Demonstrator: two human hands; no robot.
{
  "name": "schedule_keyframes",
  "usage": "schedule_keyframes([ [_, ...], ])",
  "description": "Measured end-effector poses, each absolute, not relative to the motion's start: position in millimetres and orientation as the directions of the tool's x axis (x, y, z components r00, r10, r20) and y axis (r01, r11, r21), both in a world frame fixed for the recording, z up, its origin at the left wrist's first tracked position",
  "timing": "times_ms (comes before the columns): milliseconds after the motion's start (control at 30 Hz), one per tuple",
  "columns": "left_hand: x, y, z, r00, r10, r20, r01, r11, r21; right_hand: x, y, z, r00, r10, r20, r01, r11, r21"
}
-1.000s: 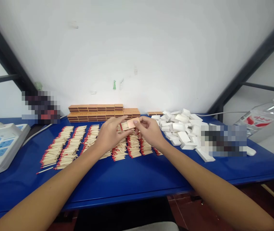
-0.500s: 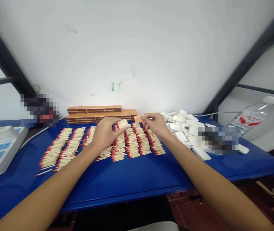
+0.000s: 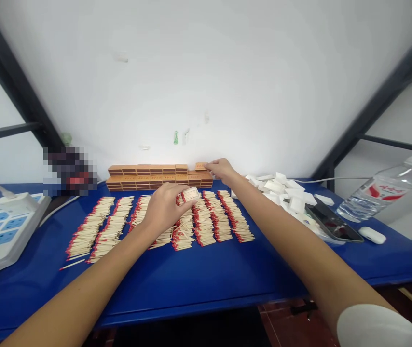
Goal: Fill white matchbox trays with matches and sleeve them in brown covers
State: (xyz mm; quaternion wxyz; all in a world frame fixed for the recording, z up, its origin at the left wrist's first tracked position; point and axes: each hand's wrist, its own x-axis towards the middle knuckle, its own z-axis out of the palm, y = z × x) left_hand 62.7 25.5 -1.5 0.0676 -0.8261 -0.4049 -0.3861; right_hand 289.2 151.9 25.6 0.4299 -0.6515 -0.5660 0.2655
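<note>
My left hand [image 3: 166, 205] is closed on a small white matchbox tray [image 3: 190, 194] filled with matches, held over the matchstick rows. Thumb and fingertips of my right hand [image 3: 222, 169] pinch an orange matchbox sleeve [image 3: 200, 166] at the right end of the matchbox stack [image 3: 148, 181]. That sleeve is level with the upper row, above the lower row; whether it rests there I cannot tell. Several rows of red-tipped matchsticks [image 3: 240, 221] lie on the blue table [image 3: 191, 274], partly hidden by my left hand and forearm.
White empty trays [image 3: 274, 187] lie in a loose pile on the right. Beside them are a dark phone [image 3: 334, 222], a white earbud case [image 3: 372, 234] and a leaning water bottle [image 3: 379, 190]. A white power strip [image 3: 6, 226] with cables sits at the left; a wall [image 3: 249, 86] stands behind.
My right hand has moved up and away with the sleeve, from beside the tray to the stack's right end. My left hand still holds the filled tray. The view has shifted slightly.
</note>
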Motion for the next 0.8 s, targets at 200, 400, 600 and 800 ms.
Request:
schedule_keyframes([
  [200, 62.6, 22.6, 0.3, 0.394, 0.593, 0.702, 0.713, -0.68, 0.174, 272.3, 170.3, 19.1, 0.174, 0.975, 0.139, 0.709, -0.026, -0.705],
  [400, 63.3, 21.8, 0.7, 0.41, 0.576, 0.707, 0.704, -0.692, 0.156, 273.4, 168.7, 18.5, 0.14, 0.975, 0.172, 0.803, -0.01, -0.596],
  [600, 62.5, 21.4, 2.2, 0.396, 0.586, 0.707, 0.707, -0.686, 0.172, 270.6, 161.8, 20.8, 0.099, 0.973, 0.21, 0.824, 0.038, -0.566],
  [800, 62.6, 21.9, 1.9, 0.408, 0.583, 0.702, 0.704, -0.691, 0.165, 267.5, 156.0, 21.5, 0.081, 0.969, 0.233, 0.833, 0.063, -0.55],
])
